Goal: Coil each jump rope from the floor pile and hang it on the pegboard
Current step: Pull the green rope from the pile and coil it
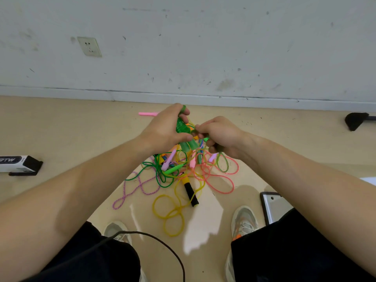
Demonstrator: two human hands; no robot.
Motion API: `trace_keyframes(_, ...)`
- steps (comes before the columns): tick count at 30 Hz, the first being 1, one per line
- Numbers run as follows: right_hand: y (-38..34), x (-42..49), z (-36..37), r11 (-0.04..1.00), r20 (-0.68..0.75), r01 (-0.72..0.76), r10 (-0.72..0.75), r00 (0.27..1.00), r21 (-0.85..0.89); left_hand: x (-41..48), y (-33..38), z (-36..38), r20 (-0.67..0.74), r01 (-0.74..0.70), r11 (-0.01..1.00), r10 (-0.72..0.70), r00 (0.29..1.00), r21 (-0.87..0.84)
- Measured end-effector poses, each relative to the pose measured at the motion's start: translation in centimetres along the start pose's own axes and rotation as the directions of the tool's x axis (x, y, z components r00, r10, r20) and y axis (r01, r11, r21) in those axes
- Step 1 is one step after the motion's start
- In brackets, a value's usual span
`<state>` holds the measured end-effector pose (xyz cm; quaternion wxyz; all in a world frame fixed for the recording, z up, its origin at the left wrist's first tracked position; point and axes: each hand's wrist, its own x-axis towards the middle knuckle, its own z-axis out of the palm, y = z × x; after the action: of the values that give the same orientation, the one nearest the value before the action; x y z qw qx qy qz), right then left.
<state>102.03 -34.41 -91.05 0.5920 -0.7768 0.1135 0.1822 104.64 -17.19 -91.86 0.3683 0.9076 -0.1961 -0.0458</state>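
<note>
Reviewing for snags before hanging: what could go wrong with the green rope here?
The green rope's loose loop hangs from the right hand into the pile; pulling may drag the pink rope along. The windings in the left hand could slip apart. Yellow loops by the shoes could trip.

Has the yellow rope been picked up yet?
No, the yellow rope lies in loose loops on the floor.

- Green handles (pixel 181 127) mostly buried in the left hand (pixel 162 127).
- Green cord (pixel 206 139) vanishes inside the right hand (pixel 220 135).
- Box (pixel 20 164) cut by the left edge.
</note>
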Motion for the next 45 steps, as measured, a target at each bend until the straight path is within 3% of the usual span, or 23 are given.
trace_keyframes(3,0.1,-0.8,1.4,0.986,-0.077,-0.039,0.052,0.996,0.164,0.1,-0.7,1.1,-0.116,0.000,1.000,-0.002,0.993,-0.020)
trace_keyframes(7,0.3,-1.8,2.6,0.958,-0.176,0.047,0.003,0.984,0.282,0.4,-0.9,2.1,-0.267,0.019,0.994,-0.047,0.963,-0.108)
trace_keyframes(9,0.4,-2.0,3.0,0.957,-0.198,0.092,-0.037,0.979,0.276,0.4,-0.9,2.1,-0.301,0.064,0.966,-0.141,0.943,-0.250)
trace_keyframes(13,0.9,-2.3,4.2,0.973,-0.196,0.188,-0.161,0.967,0.131,0.5,-0.2,1.8,-0.210,0.168,0.702,-0.418,0.884,-0.692)
trace_keyframes(16,1.9,-2.3,4.8,0.950,-0.183,0.308,-0.313,0.932,-0.059,0.7,0.1,1.6,-0.123,0.198,0.509,-0.528,0.840,-0.837)
trace_keyframes(18,2.2,-2.3,4.9,0.889,-0.158,0.381,-0.427,0.891,-0.254,0.7,0.3,1.6,-0.081,0.234,0.451,-0.576,0.813,-0.861)
trace_keyframes(22,2.2,-2.5,5.1,0.759,-0.070,0.418,-0.516,0.854,-0.499,0.9,0.3,1.3,-0.072,0.283,0.467,-0.609,0.790,-0.838)
trace_keyframes(25,2.6,-2.6,5.6,0.714,-0.094,0.439,-0.573,0.814,-0.546,1.1,0.0,1.0,-0.065,0.290,0.439,-0.635,0.770,-0.851)
trace_keyframes(29,2.6,-2.0,5.1,0.827,-0.150,0.402,-0.489,0.859,-0.392,1.2,-0.2,-0.1,-0.025,0.294,0.379,-0.648,0.761,-0.878)
trace_keyframes(32,2.0,-1.2,3.7,0.908,-0.085,0.328,-0.360,0.929,-0.260,1.2,-0.2,-1.0,0.027,0.310,0.353,-0.621,0.784,-0.883)
trace_keyframes(38,1.1,-0.1,0.9,0.916,-0.015,0.294,-0.309,0.951,-0.272,0.5,-0.1,-2.6,0.154,0.367,0.413,-0.463,0.873,-0.834)
trace_keyframes(42,0.6,0.1,0.5,0.929,-0.095,0.254,-0.288,0.953,-0.268,0.6,0.2,-1.8,0.111,0.345,0.468,-0.458,0.882,-0.813)
trace_keyframes(45,0.4,-0.2,0.8,0.989,-0.133,0.113,-0.126,0.983,-0.099,0.6,0.4,-0.6,0.051,0.321,0.510,-0.474,0.879,-0.798)
